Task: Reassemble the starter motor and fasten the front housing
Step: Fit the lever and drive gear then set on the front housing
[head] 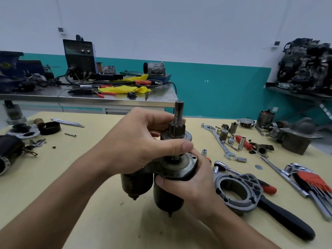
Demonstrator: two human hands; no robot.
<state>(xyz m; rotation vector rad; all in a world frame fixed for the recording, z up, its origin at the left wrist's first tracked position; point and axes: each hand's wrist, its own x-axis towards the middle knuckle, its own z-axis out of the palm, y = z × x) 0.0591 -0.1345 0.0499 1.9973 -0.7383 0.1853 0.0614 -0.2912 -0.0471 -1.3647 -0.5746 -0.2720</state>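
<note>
Starter motor (pixel 168 193): left hand (pixel 142 144) fingers curl round the pinion (pixel 177 131) on the shaft, and the right hand (pixel 195 186) wraps the body under the flange. Unit is upright and seems to rest end-down on the table (pixel 80 186). Judged heavy, rigid and greasy, so best gripped by the body; the front housing (pixel 250 178) lies just beside it, unfitted.

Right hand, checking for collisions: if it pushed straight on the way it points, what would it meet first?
The starter motor itself: the right hand grips its body, fingers pointing leftward. Just behind lies the left hand, though depth there is unclear.
</note>
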